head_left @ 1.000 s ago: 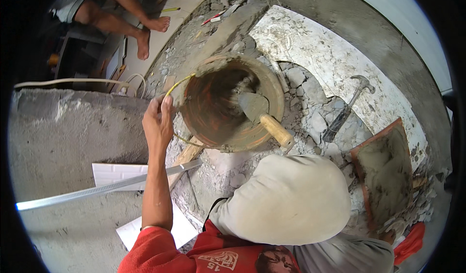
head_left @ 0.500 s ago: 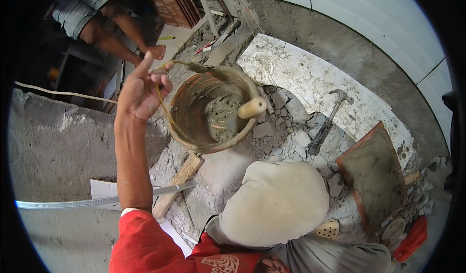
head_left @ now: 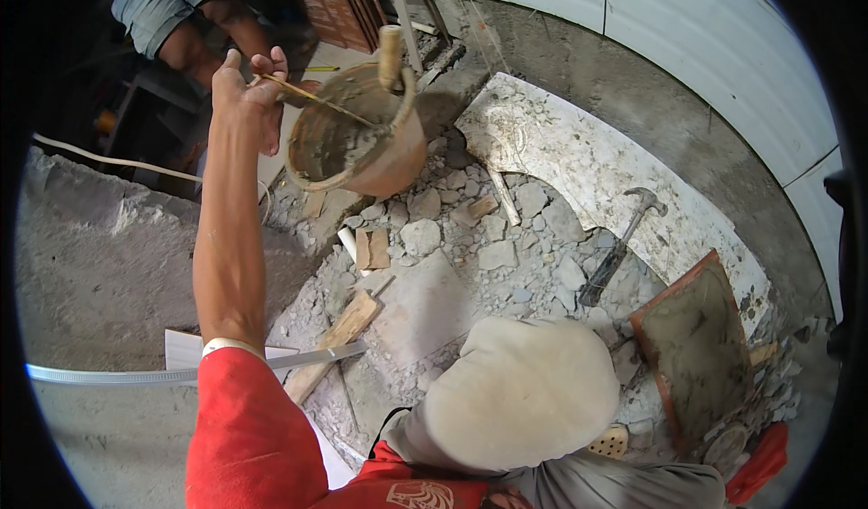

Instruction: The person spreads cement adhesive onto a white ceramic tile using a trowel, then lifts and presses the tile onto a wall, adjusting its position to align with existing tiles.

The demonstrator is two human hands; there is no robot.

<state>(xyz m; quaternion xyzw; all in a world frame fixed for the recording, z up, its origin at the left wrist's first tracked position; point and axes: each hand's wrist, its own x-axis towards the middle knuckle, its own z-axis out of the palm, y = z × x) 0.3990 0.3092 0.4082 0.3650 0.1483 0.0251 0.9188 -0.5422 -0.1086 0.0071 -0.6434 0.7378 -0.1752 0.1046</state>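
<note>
My left hand [head_left: 246,89] reaches out at the upper left, its fingers closed around the thin yellow handle [head_left: 312,98] of a brown bucket [head_left: 384,161]. The bucket leans on its side toward me and to the left, so its mouth shows wet grey mortar [head_left: 357,147] inside. Whether its base touches the rubble is unclear. At the far rim, a tool with a round wooden grip [head_left: 390,57] stands up out of the bucket; its working end is hidden. My right hand is out of view.
Broken rubble [head_left: 497,256] covers the ground. A claw hammer [head_left: 617,251] rests near a dirty white board [head_left: 579,152]. Mortar coats a reddish tile [head_left: 692,346] on the right. A metal strip [head_left: 316,355] crosses a wood piece [head_left: 348,324]. Another person's legs [head_left: 194,43] are beyond my hand.
The bucket has moved away from me and has tipped, uncovering rubble, a white pipe and a stick where it stood. My left hand has gone up and slightly left, its fingers now closed on the handle.
</note>
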